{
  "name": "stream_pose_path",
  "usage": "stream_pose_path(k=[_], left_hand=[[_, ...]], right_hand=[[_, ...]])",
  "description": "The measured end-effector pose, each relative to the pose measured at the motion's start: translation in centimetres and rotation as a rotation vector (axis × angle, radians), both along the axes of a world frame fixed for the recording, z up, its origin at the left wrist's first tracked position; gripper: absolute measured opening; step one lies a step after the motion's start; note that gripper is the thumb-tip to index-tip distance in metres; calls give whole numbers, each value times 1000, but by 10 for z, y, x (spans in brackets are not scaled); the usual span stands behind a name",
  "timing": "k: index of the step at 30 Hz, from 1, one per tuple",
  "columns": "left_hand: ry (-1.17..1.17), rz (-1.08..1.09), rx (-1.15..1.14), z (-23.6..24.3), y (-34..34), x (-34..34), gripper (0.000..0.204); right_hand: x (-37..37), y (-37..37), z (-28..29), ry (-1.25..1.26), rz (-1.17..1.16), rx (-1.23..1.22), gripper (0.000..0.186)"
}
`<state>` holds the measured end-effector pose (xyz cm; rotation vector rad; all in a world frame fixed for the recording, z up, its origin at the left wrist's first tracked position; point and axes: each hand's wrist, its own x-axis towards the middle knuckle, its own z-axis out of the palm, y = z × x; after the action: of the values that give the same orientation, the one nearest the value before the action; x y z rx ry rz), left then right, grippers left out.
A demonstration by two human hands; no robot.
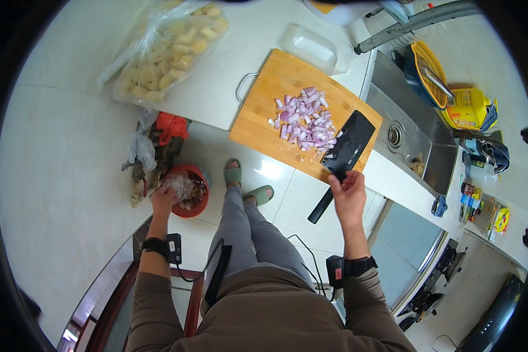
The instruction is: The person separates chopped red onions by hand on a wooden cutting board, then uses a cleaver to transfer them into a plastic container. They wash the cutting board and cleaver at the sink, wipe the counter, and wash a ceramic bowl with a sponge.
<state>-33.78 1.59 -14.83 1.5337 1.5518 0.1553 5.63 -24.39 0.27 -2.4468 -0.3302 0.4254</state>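
My left hand (162, 199) is lowered over a red bin (202, 206) on the floor, its fingers closed at the edge of a crumpled clear plastic bag (182, 186). Scraps lie in the bin below. On the wooden cutting board (261, 108) is a heap of chopped purple onion (305, 120). A black cleaver (353, 141) lies flat beside the heap, its handle sticking out past the board's near edge. My right hand (350, 190) hovers by the cleaver's handle, thumb and fingers apart and loosely bent, not wrapped round it.
A clear bag of peeled potato-like pieces (179, 56) lies at the far left of the counter. Behind the board sits a clear plastic tray (311, 47). To the right are a steel sink (402, 111), a yellow basket (431, 64) and a yellow package (466, 108). Below stand my slippered feet.
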Motion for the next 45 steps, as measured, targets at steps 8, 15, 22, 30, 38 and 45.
stream_pose_path(k=[8,15,22,30,38,45], left_hand=[[-552,-400,494,127,-31,223,18],[-170,-613,784,109,-44,325,51],[-283,-607,738,99,-77,350,56],[-450,-644,761,111,-109,370,65],[-501,-729,808,111,-112,374,36],[-501,-780,859,125,-126,375,29]], right_hand=[[-28,-10,-16,167,-94,91,59],[-29,-25,-26,421,-395,435,30],[-39,-24,-31,472,-411,585,28],[-59,10,-47,456,-235,442,32],[-58,14,-53,520,-211,595,27],[-58,3,-33,703,-276,813,20]])
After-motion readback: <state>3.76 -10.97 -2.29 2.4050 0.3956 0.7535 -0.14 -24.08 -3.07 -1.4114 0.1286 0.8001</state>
